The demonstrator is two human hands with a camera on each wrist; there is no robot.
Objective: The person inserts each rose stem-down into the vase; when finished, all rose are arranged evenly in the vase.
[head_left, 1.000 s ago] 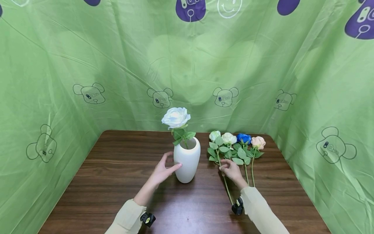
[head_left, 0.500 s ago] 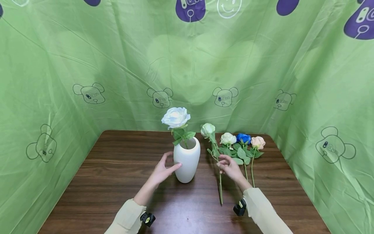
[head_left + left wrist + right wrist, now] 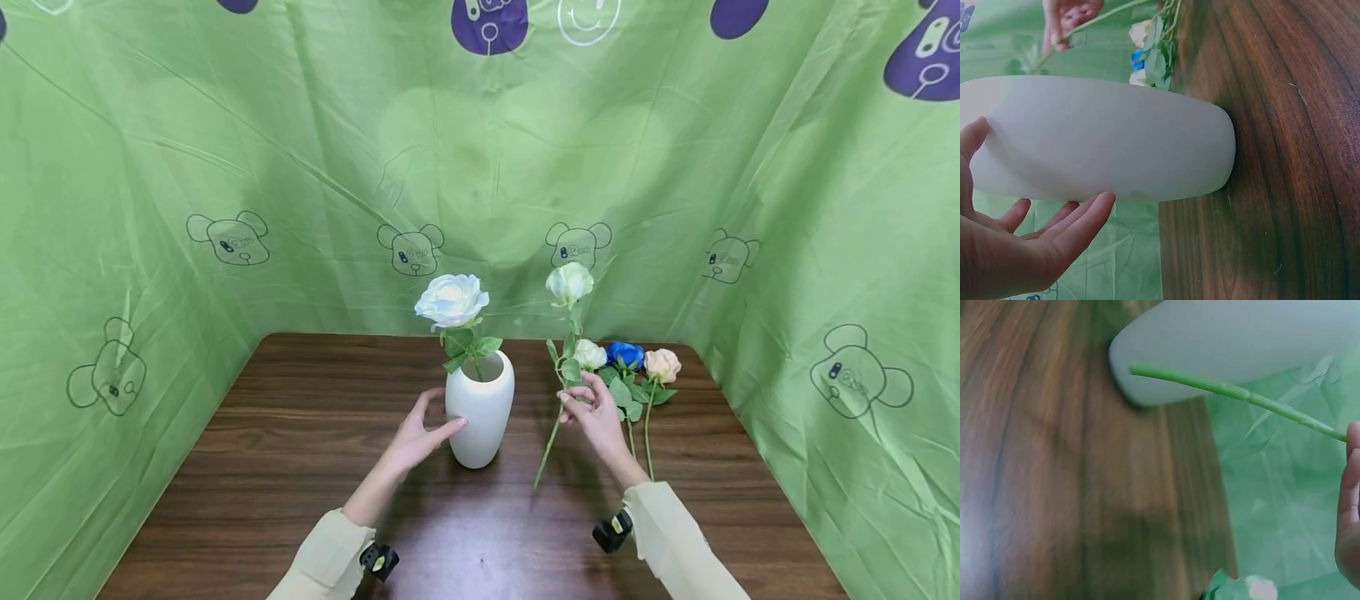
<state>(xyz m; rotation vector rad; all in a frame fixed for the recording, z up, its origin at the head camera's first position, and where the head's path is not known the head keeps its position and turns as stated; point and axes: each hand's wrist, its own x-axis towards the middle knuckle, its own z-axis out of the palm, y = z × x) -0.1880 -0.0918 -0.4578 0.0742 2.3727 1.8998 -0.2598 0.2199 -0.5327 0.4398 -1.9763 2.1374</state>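
Observation:
A tall white vase stands upright on the table, holding one pale blue-white rose with green leaves. My left hand is at the vase's left side, its thumb touching the front. In the left wrist view, its fingers are loosely extended along the vase's edge, not wrapped round it. To the right of the vase, my right hand pinches a pale green rose by its stem, raised and nearly upright. The bare stem crosses in front of the vase in the right wrist view.
A white rose, a blue rose and a peach rose lie side by side on the wooden table, right of the vase. A green patterned cloth hangs behind and along both sides.
My right hand has picked the pale green rose up from the table and tilted it upright, its stem's lower end swinging left. The left hand and vase stay still.

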